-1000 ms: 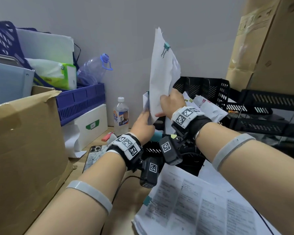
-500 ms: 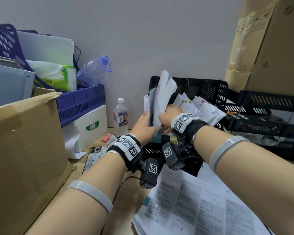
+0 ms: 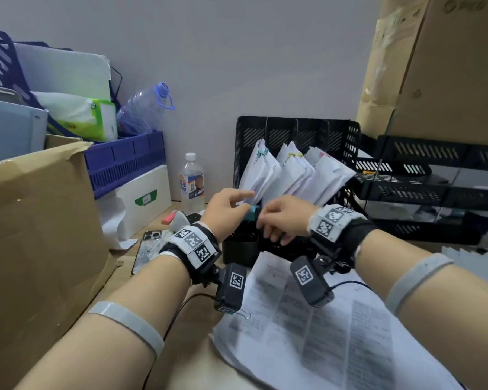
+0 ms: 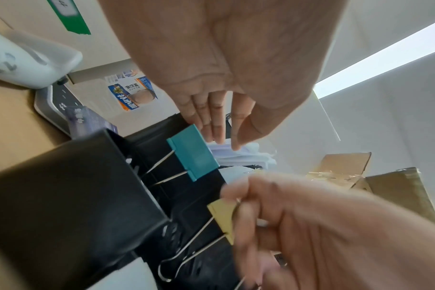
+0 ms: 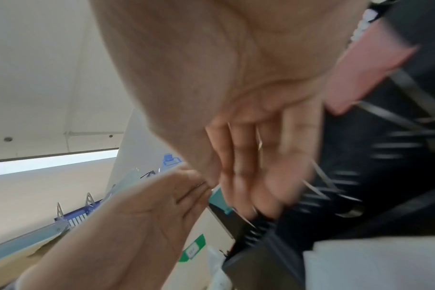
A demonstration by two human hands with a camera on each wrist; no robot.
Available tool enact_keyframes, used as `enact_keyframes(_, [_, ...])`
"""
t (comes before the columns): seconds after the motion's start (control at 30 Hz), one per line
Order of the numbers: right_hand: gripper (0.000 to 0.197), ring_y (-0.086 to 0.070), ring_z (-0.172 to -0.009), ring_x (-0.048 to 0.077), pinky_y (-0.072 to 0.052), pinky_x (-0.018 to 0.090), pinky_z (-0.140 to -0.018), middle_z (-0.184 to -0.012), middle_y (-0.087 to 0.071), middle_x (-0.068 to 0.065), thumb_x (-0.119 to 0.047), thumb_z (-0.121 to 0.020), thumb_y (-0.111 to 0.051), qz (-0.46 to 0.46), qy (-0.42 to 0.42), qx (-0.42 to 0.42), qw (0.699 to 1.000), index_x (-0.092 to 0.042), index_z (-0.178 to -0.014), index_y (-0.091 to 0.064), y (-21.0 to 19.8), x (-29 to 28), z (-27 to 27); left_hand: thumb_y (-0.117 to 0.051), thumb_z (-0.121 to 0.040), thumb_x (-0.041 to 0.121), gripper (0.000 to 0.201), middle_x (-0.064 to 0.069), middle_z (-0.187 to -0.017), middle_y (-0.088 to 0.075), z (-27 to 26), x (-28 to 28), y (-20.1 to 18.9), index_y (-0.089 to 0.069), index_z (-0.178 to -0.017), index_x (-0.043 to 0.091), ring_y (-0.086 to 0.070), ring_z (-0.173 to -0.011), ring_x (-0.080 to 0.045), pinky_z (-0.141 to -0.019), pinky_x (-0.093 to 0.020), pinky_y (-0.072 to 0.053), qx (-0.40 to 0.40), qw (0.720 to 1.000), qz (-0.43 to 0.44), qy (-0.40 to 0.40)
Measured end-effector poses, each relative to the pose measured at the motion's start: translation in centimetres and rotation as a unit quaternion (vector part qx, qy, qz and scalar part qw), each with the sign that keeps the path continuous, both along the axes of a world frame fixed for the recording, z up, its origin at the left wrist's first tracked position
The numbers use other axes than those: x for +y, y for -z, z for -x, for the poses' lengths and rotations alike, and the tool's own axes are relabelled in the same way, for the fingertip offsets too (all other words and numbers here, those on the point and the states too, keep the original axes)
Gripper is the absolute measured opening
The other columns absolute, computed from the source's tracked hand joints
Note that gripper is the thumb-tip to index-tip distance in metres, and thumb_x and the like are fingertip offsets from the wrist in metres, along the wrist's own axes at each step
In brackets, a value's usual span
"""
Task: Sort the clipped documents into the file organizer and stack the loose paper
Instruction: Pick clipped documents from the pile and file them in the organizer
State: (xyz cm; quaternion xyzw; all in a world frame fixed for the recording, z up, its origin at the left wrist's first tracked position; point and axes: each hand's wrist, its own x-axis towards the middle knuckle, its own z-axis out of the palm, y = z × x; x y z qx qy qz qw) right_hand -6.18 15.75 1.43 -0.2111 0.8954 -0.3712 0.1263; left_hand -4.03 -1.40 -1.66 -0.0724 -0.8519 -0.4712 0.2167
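Observation:
The black file organizer [image 3: 341, 142] stands against the wall with three clipped documents leaning in its slots. The leftmost document [image 3: 261, 173] carries a small teal clip. My left hand [image 3: 245, 202] hovers at that document's lower edge with fingers relaxed and straight, its fingertips [image 4: 216, 137] close to the paper edges. My right hand [image 3: 268, 223] hangs beside it with loose fingers [image 5: 243, 176], holding nothing. A teal binder clip [image 4: 193, 153] and a yellow binder clip [image 4: 222, 215] sit clipped on the organizer's front wall. Another clipped document [image 3: 321, 319] lies on the table below my wrists.
A large cardboard box [image 3: 40, 220] fills the left side, with a phone [image 3: 150, 249] and a water bottle [image 3: 191, 181] beyond it. Behind the box sits a blue crate [image 3: 124, 161]. Black stacked trays [image 3: 428, 192] and tall cardboard [image 3: 434, 66] close off the right.
Both hands lowered the teal-clipped document into the organizer's leftmost slot and let go of it. They have since dropped to the organizer's front edge.

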Motion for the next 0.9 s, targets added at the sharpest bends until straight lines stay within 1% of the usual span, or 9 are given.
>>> enact_keyframes(0.07, [0.019,-0.069,-0.077,0.019,-0.061,0.029,-0.064,-0.087,-0.072,0.006,-0.020,-0.096,-0.058,-0.074,-0.034,-0.058,0.995,-0.006,-0.103,-0.068,1.4,2.0,-1.5,-0.065,-0.091,0.009,0.021,-0.007,-0.107,-0.074,-1.2,0.0,0.8,-0.077,-0.107,0.016,-0.069,-0.099,-0.016,-0.090,-0.024,-0.054,-0.002,1.000,-0.015,0.004])
enact_keyframes(0.17, [0.026,-0.068,-0.079,0.017,-0.059,0.031,-0.071,-0.103,-0.074,0.005,-0.032,-0.092,-0.064,-0.194,-0.042,-0.032,0.980,-0.016,-0.111,-0.067,3.4,4.9,-2.9,-0.067,-0.093,0.015,0.012,-0.002,-0.089,-0.074,-3.3,0.1,1.9,-0.075,-0.102,0.015,-0.068,-0.079,-0.014,-0.077,-0.031,-0.057,-0.091,0.995,0.024,0.037])
enact_keyframes(0.3, [0.048,-0.060,-0.096,0.012,-0.053,0.032,-0.091,-0.113,-0.063,-0.007,-0.050,-0.083,-0.069,-0.306,-0.020,0.054,0.950,-0.025,-0.124,-0.060,4.9,7.1,-4.5,-0.074,-0.090,0.032,0.022,-0.001,-0.094,-0.076,-5.5,0.1,3.7,-0.070,-0.107,0.018,-0.073,-0.078,-0.014,-0.066,-0.026,-0.060,-0.292,0.941,0.157,0.071])
enact_keyframes(0.43, [0.061,-0.059,-0.108,0.015,-0.049,0.031,-0.095,-0.122,-0.058,-0.007,-0.052,-0.080,-0.072,-0.301,-0.001,0.062,0.951,-0.027,-0.133,-0.051,6.4,7.7,-5.3,-0.081,-0.078,0.047,0.039,0.007,-0.099,-0.070,-6.5,0.8,4.9,-0.067,-0.108,0.027,-0.065,-0.089,-0.010,-0.079,-0.029,-0.054,-0.355,0.903,0.237,0.041])
enact_keyframes(0.57, [0.073,-0.056,-0.120,0.019,-0.047,0.033,-0.102,-0.136,-0.055,-0.003,-0.047,-0.079,-0.076,-0.231,0.026,0.042,0.972,-0.024,-0.141,-0.044,7.7,7.9,-5.4,-0.082,-0.081,0.033,0.030,0.003,-0.097,-0.073,-7.1,1.2,5.1,-0.068,-0.106,0.025,-0.067,-0.088,-0.014,-0.076,-0.031,-0.053,-0.367,0.914,0.169,0.029])
enact_keyframes(0.67, [0.068,-0.062,-0.107,0.017,-0.051,0.029,-0.084,-0.123,-0.061,-0.003,-0.041,-0.081,-0.076,-0.170,0.055,0.037,0.983,-0.024,-0.139,-0.045,7.9,8.4,-5.4,-0.079,-0.085,0.027,0.016,-0.004,-0.095,-0.075,-7.4,1.1,5.4,-0.072,-0.098,0.021,-0.067,-0.087,-0.015,-0.082,-0.036,-0.056,-0.316,0.940,0.115,0.052])
enact_keyframes(0.77, [0.026,-0.065,-0.085,0.013,-0.045,0.022,-0.061,-0.096,-0.068,-0.006,-0.037,-0.084,-0.074,-0.105,0.076,0.066,0.989,-0.026,-0.106,-0.065,7.2,9.5,-5.8,-0.078,-0.086,0.024,0.005,-0.007,-0.090,-0.073,-7.4,1.0,5.8,-0.075,-0.090,0.022,-0.066,-0.085,-0.019,-0.087,-0.040,-0.057,-0.257,0.963,0.034,0.079])
enact_keyframes(0.83, [0.011,-0.062,-0.070,0.008,-0.042,0.020,-0.056,-0.079,-0.065,-0.010,-0.036,-0.091,-0.067,-0.064,0.061,0.073,0.993,-0.028,-0.083,-0.067,6.7,10.5,-6.1,-0.077,-0.087,0.020,0.004,-0.005,-0.088,-0.070,-7.4,1.2,6.0,-0.076,-0.089,0.023,-0.066,-0.084,-0.019,-0.080,-0.037,-0.057,-0.239,0.967,-0.027,0.081])
enact_keyframes(0.9, [0.014,-0.063,-0.072,0.008,-0.043,0.022,-0.058,-0.082,-0.067,-0.009,-0.034,-0.094,-0.062,-0.039,0.063,0.085,0.994,-0.026,-0.084,-0.069,6.4,11.4,-6.3,-0.076,-0.088,0.015,0.009,-0.008,-0.095,-0.070,-7.4,1.4,6.1,-0.074,-0.096,0.019,-0.067,-0.086,-0.019,-0.074,-0.034,-0.057,-0.239,0.963,-0.090,0.088])
